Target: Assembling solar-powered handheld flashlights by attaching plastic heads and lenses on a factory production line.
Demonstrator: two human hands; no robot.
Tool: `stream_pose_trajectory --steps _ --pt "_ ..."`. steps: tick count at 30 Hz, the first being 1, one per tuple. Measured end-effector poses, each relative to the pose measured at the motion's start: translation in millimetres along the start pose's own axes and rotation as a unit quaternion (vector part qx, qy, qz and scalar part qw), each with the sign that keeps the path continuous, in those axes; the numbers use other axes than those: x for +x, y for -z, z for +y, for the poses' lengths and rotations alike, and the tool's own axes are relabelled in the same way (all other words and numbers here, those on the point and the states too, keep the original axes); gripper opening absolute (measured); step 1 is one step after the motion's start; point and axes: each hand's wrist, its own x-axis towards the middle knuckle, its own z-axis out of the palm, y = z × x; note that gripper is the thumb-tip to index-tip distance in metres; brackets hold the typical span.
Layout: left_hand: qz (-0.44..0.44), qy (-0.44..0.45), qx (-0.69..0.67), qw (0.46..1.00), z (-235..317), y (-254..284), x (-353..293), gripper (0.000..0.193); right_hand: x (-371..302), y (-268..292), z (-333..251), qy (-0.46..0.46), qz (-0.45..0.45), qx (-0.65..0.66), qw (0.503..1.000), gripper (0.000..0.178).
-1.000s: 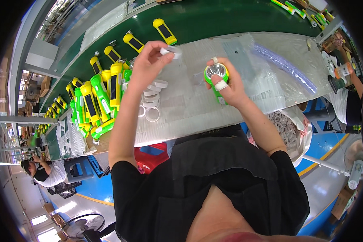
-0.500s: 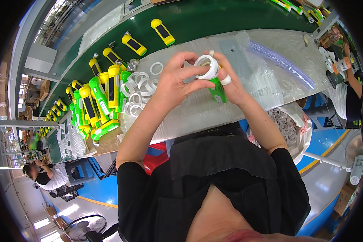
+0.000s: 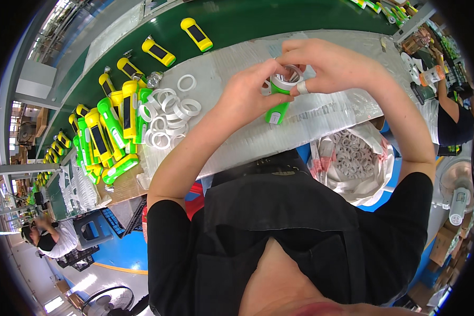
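While I watch the head feed, the left hand and right hand both have fingers clamped round the white-rimmed head of a green flashlight, above the plastic-covered tabletop. White rings lie leftward; beyond, I log green worktop, blue floor, another person.

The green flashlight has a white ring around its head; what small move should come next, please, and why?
Perhaps gently turn the white ring with the right hand: it sits on the green flashlight, which the left hand steadies.
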Motion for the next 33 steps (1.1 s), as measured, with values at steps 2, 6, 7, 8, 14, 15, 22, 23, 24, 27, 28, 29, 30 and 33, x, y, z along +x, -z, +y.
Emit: stream_pose_trajectory --steps 2,6,7,8,14,15,22,23,24,27,28,29,30,33 --pt "-0.005 -0.010 -0.005 1.000 0 1 2 0.037 5 3 0 -0.008 -0.010 0.002 1.000 0.032" --pt "-0.013 -0.007 0.012 1.000 2 0 5 0.036 4 1 1 -0.053 -0.005 0.006 0.999 0.032" --pt "-0.012 -0.008 0.010 1.000 1 -1 5 0.036 5 -1 1 -0.055 -0.006 0.005 0.998 0.032" --pt "-0.007 -0.018 0.013 1.000 -1 -3 4 0.037 4 -3 1 -0.072 0.006 0.001 0.997 0.035" --pt "-0.007 0.011 0.057 0.998 0 -7 8 0.039 8 -15 -10 -0.237 0.039 -0.088 0.967 0.050" --pt "0.001 -0.004 0.049 0.999 -2 -9 10 0.039 10 -17 -12 -0.276 0.031 -0.132 0.952 0.051" --pt "0.055 -0.058 0.023 0.996 -12 -16 6 0.040 -9 -3 -4 -0.145 0.003 -0.033 0.989 0.076" --pt "0.055 -0.059 0.022 0.997 -11 -17 7 0.040 -8 -1 -7 -0.092 -0.018 0.016 0.995 0.078" --pt "0.051 -0.059 0.038 0.996 -10 -18 6 0.040 -4 -3 -12 -0.093 -0.018 0.016 0.995 0.078" --pt "0.046 -0.053 0.060 0.996 -7 -19 8 0.041 6 -8 -13 -0.307 -0.015 -0.206 0.929 0.064" --pt "0.044 -0.046 0.066 0.996 -6 -19 9 0.041 1 -17 4 -0.308 -0.014 -0.206 0.929 0.064" --pt "0.045 -0.047 0.066 0.996 -7 -19 10 0.041 -6 -28 25 -0.148 0.152 -0.188 0.959 0.064" --pt "0.049 -0.041 0.053 0.997 -8 -19 9 0.041 -5 -31 25 0.020 0.308 -0.159 0.938 0.064" --pt "0.055 -0.044 0.044 0.997 -9 -19 9 0.041 -5 -14 -3 -0.187 0.074 -0.095 0.975 0.066"
